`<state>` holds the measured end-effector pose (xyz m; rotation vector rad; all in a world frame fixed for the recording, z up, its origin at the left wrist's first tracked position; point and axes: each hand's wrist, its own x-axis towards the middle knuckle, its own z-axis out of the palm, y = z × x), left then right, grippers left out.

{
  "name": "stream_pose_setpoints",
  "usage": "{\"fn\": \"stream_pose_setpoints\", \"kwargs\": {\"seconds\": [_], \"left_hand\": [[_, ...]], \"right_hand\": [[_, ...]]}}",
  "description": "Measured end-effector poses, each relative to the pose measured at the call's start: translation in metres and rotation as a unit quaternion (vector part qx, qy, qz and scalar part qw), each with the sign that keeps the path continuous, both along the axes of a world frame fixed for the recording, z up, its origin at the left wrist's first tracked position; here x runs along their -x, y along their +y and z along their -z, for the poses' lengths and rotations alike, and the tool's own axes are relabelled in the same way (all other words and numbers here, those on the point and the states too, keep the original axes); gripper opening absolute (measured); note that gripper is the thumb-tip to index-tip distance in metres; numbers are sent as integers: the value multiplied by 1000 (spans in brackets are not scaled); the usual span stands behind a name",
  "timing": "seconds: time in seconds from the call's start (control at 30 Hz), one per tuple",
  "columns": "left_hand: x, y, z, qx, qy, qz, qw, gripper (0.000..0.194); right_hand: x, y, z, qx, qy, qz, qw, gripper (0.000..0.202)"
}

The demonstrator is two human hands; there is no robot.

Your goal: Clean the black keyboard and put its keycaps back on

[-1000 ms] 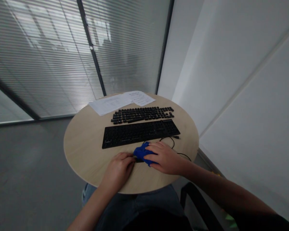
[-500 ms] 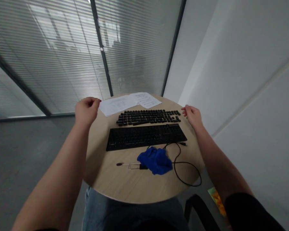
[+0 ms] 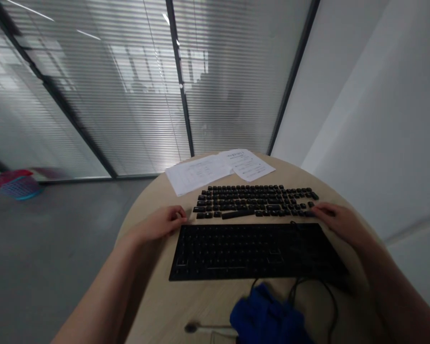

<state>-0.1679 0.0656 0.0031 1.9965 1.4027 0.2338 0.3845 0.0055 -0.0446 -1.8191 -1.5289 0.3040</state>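
Note:
Loose black keycaps (image 3: 243, 200) lie in keyboard order on the round table, with a long space bar (image 3: 238, 214) in the bottom row. In front of them is a black keyboard base (image 3: 229, 253) stripped of its caps. My left hand (image 3: 165, 222) rests on the table just left of the keycaps, fingers curled in; whether anything is inside cannot be seen. At the right end of the keycaps, my right hand (image 3: 338, 222) has its fingertips pinched at a dark keycap (image 3: 309, 213) in the bottom row.
Printed sheets (image 3: 204, 172) lie at the table's far edge. Nearest me are a crumpled blue cloth (image 3: 268, 317), a thin brush-like tool (image 3: 204, 327) and a cable (image 3: 333, 306). A red and blue basket (image 3: 19, 185) stands on the floor at left.
Both hands have come down from beside the table's edges to the two ends of the keycaps. The view has moved closer and turned left, bringing the basket into sight.

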Motion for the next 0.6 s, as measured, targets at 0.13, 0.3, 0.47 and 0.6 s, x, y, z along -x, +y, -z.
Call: {"fn": "stream_pose_setpoints", "kwargs": {"seconds": [0.13, 0.3, 0.47, 0.6], "left_hand": [[-2, -3, 4, 42, -19, 22, 999, 37], [-3, 0, 10, 17, -36, 67, 997, 30], [-4, 5, 13, -38, -37, 82, 995, 29], [-1, 14, 20, -111, -43, 31, 992, 38]], "right_hand": [[3, 7, 10, 67, 1, -53, 996, 45], [3, 12, 14, 93, -14, -98, 991, 42], [-3, 15, 18, 88, -2, -98, 991, 42], [-7, 15, 23, 61, 8, -73, 995, 44]]}}
